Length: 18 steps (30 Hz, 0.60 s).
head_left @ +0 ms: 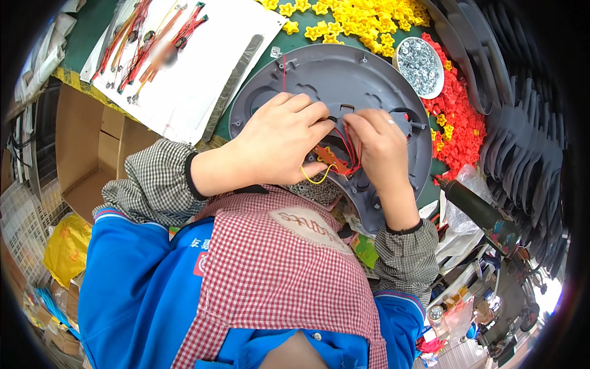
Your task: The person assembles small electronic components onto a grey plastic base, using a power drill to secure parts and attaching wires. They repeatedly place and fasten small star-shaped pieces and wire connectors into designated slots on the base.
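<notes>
A large grey curved plastic shell [322, 64] lies before me, its hollow side with screw posts up. My left hand [273, 138] is closed over its near inner edge, with a small orange-brown circuit board [327, 158] between its fingers and thumb. Red wires [356, 161] and a looped yellow wire [318, 182] run from the board. Some of the red wires are pinched in the fingertips of my right hand [382, 147]. Part of the board and the left fingertips are hidden.
Wired parts [147, 55] lie on a white sheet [190, 92] at far left. Yellow star pieces [362, 18], red pieces [455, 117] and a tub of screws [419, 66] sit beyond the shell. A dark power screwdriver [476, 212] and stacked grey shells [528, 123] are at right; a cardboard box [77, 144] is at left.
</notes>
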{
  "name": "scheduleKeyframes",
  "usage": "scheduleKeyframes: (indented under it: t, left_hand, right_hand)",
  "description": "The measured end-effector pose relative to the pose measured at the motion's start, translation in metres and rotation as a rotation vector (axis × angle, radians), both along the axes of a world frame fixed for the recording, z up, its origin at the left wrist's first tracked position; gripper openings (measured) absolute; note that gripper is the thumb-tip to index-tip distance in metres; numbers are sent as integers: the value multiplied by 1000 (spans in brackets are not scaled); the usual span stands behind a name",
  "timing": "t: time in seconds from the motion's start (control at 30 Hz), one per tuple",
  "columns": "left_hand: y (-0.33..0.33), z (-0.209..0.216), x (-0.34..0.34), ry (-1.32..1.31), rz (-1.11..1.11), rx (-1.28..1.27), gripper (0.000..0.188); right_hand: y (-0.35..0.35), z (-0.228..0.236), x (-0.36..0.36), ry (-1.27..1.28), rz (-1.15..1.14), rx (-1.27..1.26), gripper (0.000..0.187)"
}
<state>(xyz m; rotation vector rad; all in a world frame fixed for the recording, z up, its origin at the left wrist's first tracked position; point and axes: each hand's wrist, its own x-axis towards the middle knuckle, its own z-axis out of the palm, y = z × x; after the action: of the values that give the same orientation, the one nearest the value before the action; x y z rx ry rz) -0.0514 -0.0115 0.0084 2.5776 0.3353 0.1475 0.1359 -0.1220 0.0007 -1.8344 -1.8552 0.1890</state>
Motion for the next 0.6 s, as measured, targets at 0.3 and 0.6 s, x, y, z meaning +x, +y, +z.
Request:
scheduleKeyframes:
  t: [0.3, 0.6]
  left_hand:
    - [-4, -11, 8, -72, 8, 52, 71]
    - [-1, -15, 8, -141, -5, 34, 74]
  right_hand:
    - [-28, -2, 12, -25, -192, -122, 14]
    - [-22, -1, 15, 20, -154, -187, 14]
